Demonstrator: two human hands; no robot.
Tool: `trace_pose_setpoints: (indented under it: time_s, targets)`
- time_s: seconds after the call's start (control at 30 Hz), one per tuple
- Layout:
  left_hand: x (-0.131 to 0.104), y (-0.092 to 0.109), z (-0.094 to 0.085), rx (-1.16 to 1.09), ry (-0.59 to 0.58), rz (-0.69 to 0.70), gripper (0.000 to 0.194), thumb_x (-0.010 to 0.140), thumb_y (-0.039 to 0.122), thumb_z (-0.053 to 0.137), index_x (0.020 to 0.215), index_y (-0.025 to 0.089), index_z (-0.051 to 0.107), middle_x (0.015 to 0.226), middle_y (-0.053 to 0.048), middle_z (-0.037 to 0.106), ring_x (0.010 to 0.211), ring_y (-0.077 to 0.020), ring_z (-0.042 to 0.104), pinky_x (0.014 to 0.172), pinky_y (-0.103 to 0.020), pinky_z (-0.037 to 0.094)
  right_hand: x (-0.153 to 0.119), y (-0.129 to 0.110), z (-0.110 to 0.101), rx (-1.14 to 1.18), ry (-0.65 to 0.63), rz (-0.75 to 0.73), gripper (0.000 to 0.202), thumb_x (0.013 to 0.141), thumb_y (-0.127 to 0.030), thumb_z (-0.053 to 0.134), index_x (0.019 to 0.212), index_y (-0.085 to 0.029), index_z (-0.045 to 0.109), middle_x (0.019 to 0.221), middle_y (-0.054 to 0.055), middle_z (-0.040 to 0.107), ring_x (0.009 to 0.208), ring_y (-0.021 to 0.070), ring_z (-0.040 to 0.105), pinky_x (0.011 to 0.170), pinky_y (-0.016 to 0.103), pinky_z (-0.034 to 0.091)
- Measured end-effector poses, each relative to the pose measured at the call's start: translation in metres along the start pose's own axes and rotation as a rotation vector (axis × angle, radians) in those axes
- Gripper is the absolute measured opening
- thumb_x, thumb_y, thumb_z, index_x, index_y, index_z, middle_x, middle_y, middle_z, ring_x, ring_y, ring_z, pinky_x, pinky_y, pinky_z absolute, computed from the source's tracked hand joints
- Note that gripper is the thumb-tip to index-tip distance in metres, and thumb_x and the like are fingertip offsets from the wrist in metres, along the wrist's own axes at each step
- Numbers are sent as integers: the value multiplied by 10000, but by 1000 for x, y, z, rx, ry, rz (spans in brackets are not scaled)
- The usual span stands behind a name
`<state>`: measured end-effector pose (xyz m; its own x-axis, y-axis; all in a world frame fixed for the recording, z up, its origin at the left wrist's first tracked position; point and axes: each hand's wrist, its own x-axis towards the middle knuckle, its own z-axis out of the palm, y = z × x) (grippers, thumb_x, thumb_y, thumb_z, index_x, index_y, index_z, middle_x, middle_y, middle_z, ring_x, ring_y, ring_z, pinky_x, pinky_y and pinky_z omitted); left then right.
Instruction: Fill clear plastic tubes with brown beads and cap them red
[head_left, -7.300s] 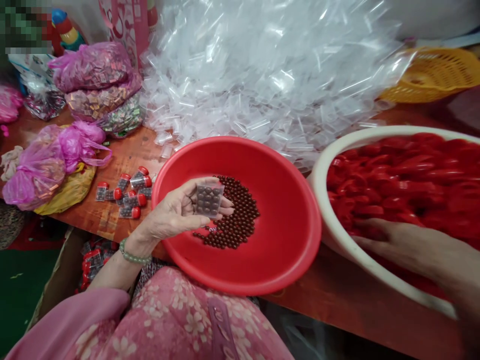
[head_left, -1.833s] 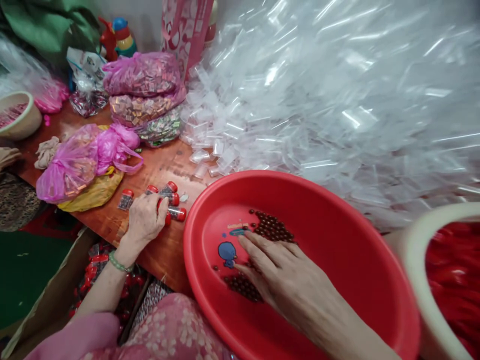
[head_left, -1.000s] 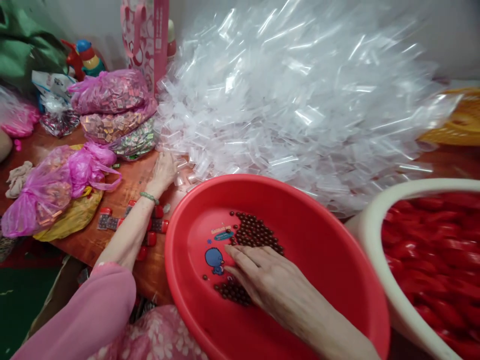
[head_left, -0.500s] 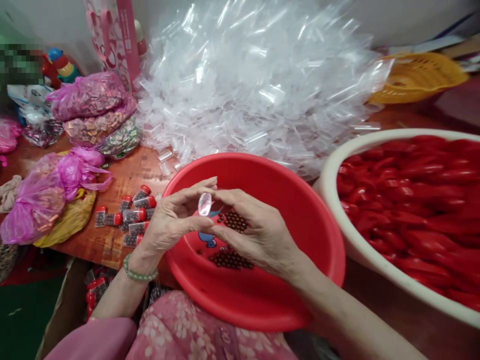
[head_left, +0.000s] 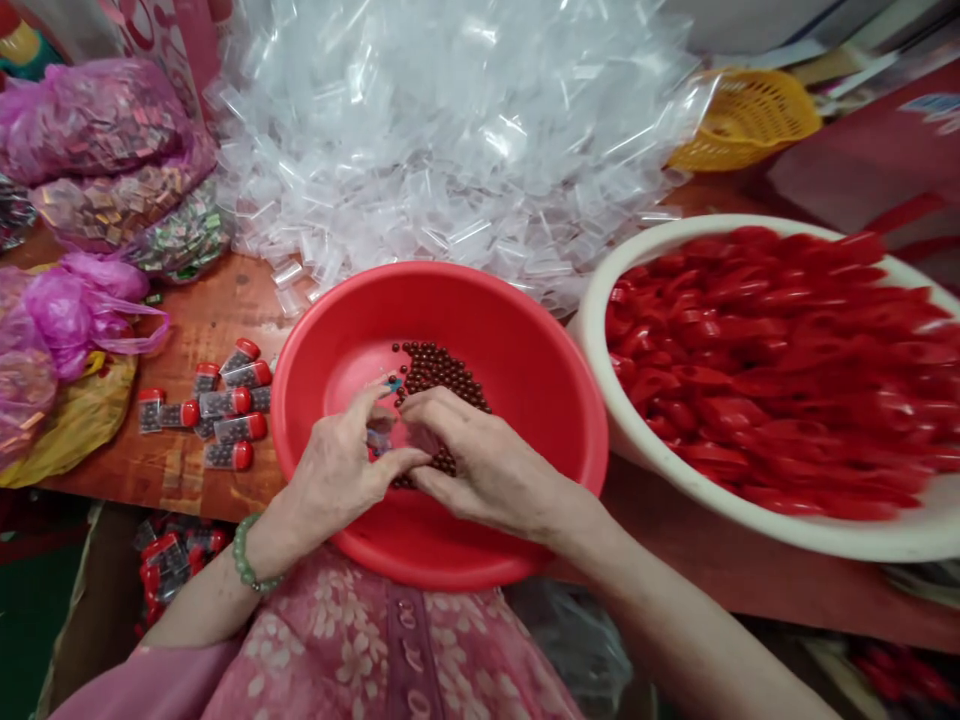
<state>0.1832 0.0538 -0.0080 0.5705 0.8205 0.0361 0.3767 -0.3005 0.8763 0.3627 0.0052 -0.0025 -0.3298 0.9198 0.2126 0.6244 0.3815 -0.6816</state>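
Inside the red basin (head_left: 540, 390), both of my hands are low over a heap of small brown beads (head_left: 442, 370). My left hand (head_left: 337, 460) is curled with thumb and fingers around a small clear plastic tube (head_left: 380, 432), which is partly hidden and blurred. Close against it, my right hand (head_left: 480, 460) has its fingers bent and thumb drawn in beside the beads. Whatever lies inside those fingers is hidden. Left of the basin, several filled clear bottles with red caps (head_left: 225, 402) lie on the wooden table (head_left: 225, 290).
A large heap of clear plastic tubes (head_left: 450, 150) rises behind the basin. To the right stands a white tub (head_left: 600, 330) of red plastic pieces (head_left: 750, 370). Pink bags (head_left: 97, 120) sit at left, a yellow basket (head_left: 750, 120) at back right, and a box of capped bottles below left.
My hands have come down toward the beads, and the clear tube has lowered with my left hand. The camera view has shifted right and down.
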Motion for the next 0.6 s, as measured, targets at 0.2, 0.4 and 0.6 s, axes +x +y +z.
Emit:
trace_pose_setpoints:
  time_s: [0.2, 0.4, 0.6]
  targets:
    - [-14, -5, -2, 236, 130, 207, 412, 905, 273, 648, 1279, 149, 528, 1048, -103, 754, 914, -189, 747, 840, -296, 616, 1, 16, 6, -60, -333, 98, 93, 945, -148, 498, 902, -158, 580, 843, 57, 643, 731, 138, 592, 667, 251, 439]
    - [-21, -27, -25, 356, 484, 146, 665, 784, 351, 771, 1374, 223, 491, 1473, -118, 522, 1456, -325, 385, 1236, -551, 261, 12, 56, -23, -155, -507, 397, 205, 964, -307, 511, 1011, -164, 650, 929, 69, 700, 779, 156, 622, 712, 272, 429]
    - [-14, -59, -25, -339, 399, -265, 753, 776, 288, 745, 1449, 217, 415, 1522, -124, 480, 1369, -297, 512, 1172, -500, 407, 26, 88, -49, -734, -626, 410, 222, 935, -163, 458, 1006, -133, 666, 898, 114, 642, 770, 189, 579, 647, 291, 367]
